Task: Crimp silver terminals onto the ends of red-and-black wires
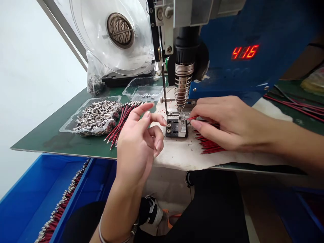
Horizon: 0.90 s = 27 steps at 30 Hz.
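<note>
My right hand [222, 123] pinches a thin red wire [192, 117] and holds its tip at the small black fixture [176, 127] under the machine's coiled metal head [182, 89]. My left hand [139, 141] hovers just left of the fixture with fingers loosely spread and curled, thumb and forefinger near its edge, holding nothing that I can see. A bundle of red wires [209, 144] lies under my right hand on the white cloth [182, 155]. More red and black wires [120, 123] lie left of my left hand.
A clear tray of small metal terminals [97, 116] sits at the left on the green table [50, 136]. An empty clear tray [144, 89] and a big clear reel [113, 33] stand behind. A red display [245, 52] reads 416. A blue bin [37, 195] holds finished wires below.
</note>
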Motion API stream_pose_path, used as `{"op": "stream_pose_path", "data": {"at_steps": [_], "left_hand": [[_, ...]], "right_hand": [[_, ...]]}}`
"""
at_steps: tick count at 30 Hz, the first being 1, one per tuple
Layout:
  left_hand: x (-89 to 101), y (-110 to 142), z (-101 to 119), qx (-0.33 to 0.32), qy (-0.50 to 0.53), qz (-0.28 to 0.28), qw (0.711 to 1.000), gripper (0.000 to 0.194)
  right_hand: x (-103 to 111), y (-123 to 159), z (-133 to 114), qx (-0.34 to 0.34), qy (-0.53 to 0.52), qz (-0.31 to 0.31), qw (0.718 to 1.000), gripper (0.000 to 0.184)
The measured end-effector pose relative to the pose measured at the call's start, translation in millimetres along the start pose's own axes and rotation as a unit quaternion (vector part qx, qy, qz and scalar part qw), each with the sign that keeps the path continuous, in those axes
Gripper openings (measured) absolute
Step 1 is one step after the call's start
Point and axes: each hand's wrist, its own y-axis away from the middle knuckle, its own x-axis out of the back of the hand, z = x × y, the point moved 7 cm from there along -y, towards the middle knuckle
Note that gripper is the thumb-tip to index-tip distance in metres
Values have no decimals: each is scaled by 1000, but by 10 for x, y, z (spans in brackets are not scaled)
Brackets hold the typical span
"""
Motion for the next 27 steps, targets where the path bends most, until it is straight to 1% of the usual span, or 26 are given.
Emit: {"op": "stream_pose_path", "data": {"at_steps": [1,4,6,7,11,13,16,21,23,27], "left_hand": [[-21,-26,-14,7,-1,2,1000,5],[-99,-90,-41,21,-19,-9,1000,12],[-133,-130,-29,10,-34,-19,999,15],[-131,-151,-16,0,-35,-15,999,16],[-48,-220,-4,-25,-6,23,999,22],[-13,-229,-39,-17,-6,26,999,20],[36,-205,-110,0,-34,23,999,17],[87,-152,-131,-31,-75,19,996,8],[85,-145,-138,-33,-83,14,996,1],[78,-150,-143,-46,-103,8,994,6]], "right_hand": [[0,-4,15,-1,9,-5,1000,33],[3,-17,71,-11,29,-11,999,35],[0,-21,96,-18,34,-5,999,34],[-2,-21,97,-19,35,0,999,32],[-23,-11,83,-18,29,22,999,19],[-49,-5,87,-18,19,21,999,16],[-74,2,101,-12,16,22,1000,15],[-45,7,99,12,23,43,999,13],[-31,9,111,1,21,45,999,15],[-21,19,125,-42,36,39,998,21]]}}
